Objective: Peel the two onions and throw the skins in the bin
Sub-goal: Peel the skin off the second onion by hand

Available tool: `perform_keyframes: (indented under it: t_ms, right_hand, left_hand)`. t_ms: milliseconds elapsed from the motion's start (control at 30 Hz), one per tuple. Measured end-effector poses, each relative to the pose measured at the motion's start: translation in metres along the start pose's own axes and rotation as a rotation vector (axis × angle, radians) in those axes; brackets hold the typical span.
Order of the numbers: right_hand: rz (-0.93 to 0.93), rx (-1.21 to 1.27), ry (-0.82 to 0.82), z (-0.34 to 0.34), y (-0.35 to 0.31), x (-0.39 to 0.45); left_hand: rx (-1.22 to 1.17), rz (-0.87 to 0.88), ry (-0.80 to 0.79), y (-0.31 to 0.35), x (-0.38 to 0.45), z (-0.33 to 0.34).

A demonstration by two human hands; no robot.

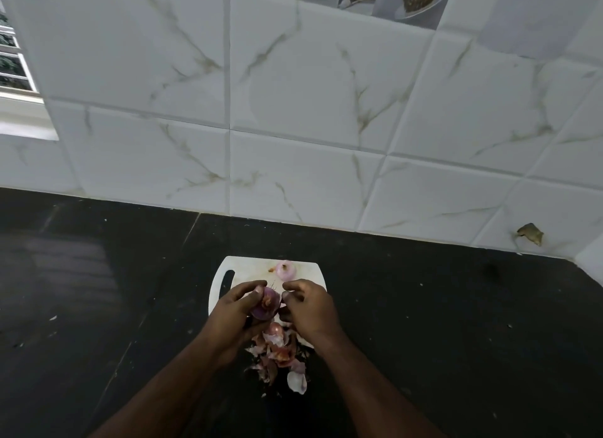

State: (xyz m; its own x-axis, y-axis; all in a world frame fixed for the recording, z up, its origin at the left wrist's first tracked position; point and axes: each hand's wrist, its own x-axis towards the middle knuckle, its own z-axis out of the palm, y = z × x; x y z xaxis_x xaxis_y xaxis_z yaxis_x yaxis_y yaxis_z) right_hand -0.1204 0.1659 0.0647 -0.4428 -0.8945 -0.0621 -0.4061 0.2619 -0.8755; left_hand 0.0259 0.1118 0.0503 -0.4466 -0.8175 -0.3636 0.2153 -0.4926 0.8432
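A white cutting board (310,269) with a handle slot lies in front of me on the black counter (440,307), which is flecked with pale crumbs. Behind it rises a wall of white marbled tiles (293,111), one chipped (530,233) low on the right. A window (13,55) shows at far left.

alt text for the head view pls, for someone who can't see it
Left hand holds a purple onion over a white board while the right hand picks at it; a peeled onion sits behind, skins piled in front.
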Motion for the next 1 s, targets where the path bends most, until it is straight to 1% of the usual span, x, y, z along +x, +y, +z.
perform_keyframes:
  t_ms: [133,233,333,467,567,833,900,1000]
  right_hand:
    - [0.009,0.043,-0.015,-0.002,0.001,0.004]
    - [0.031,0.078,0.002,-0.002,-0.002,0.003]
    - [0.009,0.061,0.03,-0.001,0.0,0.001]
    - [-0.056,-0.097,0.076,-0.005,0.004,-0.003]
    - [-0.081,-0.226,0.054,-0.007,0.008,-0.006]
    - [-0.11,-0.336,-0.01,-0.001,0.014,-0.009]
    - [-0.1,-0.405,-0.02,0.001,0.019,-0.005]
    - [-0.037,-0.462,-0.042,-0.003,0.028,0.001]
  left_hand:
    - [-0.012,-0.013,0.0,0.008,-0.007,0.002]
    - [-0.029,-0.021,-0.021,0.012,-0.011,0.0]
    - [-0.043,-0.021,-0.037,0.011,-0.014,-0.005]
    - [-0.079,-0.064,-0.058,0.006,-0.016,-0.01]
    - [-0.125,-0.106,-0.072,0.005,-0.017,-0.01]
    - [-0.158,-0.217,-0.051,-0.004,-0.014,-0.009]
    - [-0.182,-0.253,-0.042,-0.004,-0.013,-0.009]
    - [-0.202,-0.278,-0.023,0.0,-0.008,-0.009]
